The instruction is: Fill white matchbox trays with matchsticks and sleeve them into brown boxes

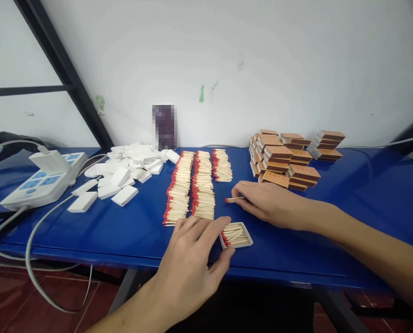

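Thumb and forefinger of my left hand (194, 261) grip the left end of a small white matchbox tray (247, 238) near the table's front edge. Red-tipped matches (234, 234) lie inside that tray. My right hand (267, 202), just above and to the right, pinches a few matches (232, 200) with their red heads pointing left. Beyond my hands, loose matches are laid in three rows: a long left row (180, 185), a middle row (203, 185) and a shorter right row (222, 166).
A heap of white tray-like boxes (123, 173) lies at the left. Brown matchboxes (279, 157) are stacked at the back right. A power strip (43, 180) with cables sits at the far left of the blue table (130, 236). A pixelated phone-like object (165, 127) leans against the wall.
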A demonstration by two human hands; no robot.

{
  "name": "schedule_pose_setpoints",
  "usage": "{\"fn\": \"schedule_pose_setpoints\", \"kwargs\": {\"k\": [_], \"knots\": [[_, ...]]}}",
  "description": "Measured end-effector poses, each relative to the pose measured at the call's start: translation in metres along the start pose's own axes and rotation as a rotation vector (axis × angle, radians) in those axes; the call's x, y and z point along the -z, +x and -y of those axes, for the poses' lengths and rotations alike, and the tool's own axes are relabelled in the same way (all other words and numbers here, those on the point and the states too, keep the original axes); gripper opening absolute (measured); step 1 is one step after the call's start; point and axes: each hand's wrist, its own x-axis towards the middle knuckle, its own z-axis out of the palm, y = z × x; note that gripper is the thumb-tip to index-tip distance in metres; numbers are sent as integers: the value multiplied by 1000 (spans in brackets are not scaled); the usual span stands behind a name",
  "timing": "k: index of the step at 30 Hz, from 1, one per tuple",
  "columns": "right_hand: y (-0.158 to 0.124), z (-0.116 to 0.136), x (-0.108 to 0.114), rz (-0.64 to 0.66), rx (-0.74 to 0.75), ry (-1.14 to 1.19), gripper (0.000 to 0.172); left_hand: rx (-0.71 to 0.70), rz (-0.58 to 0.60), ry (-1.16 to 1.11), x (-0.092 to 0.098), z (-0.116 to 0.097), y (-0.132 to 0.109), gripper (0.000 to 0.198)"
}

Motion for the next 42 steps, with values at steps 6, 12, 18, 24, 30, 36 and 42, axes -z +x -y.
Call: {"fn": "schedule_pose_setpoints", "kwargs": {"k": [6, 12, 18, 24, 30, 36, 42], "knots": [[-12, 24, 19, 77, 9, 168, 25, 44, -17, -2, -1, 0, -1, 49], [-20, 46, 22, 169, 4, 176, 20, 40, -25, 6, -2, 0, -3, 49], [-21, 55, 22, 207, 14, 202, 27, 17, -3, -13, 1, 0, -1, 44], [-23, 55, 23, 170, 15, 173, 23, 38, 78, -24, 2, -2, 0, 21], [-21, 52, 27, 185, -6, 189, 20, 9, 109, -30, 2, 1, -1, 22], [-16, 45, 24, 170, -21, 198, 15, -2, 129, -27, 3, 2, 0, 27], [-17, 40, 23, 186, -36, 268, 18, -1, 131, -46, 4, 0, 0, 24]]}}
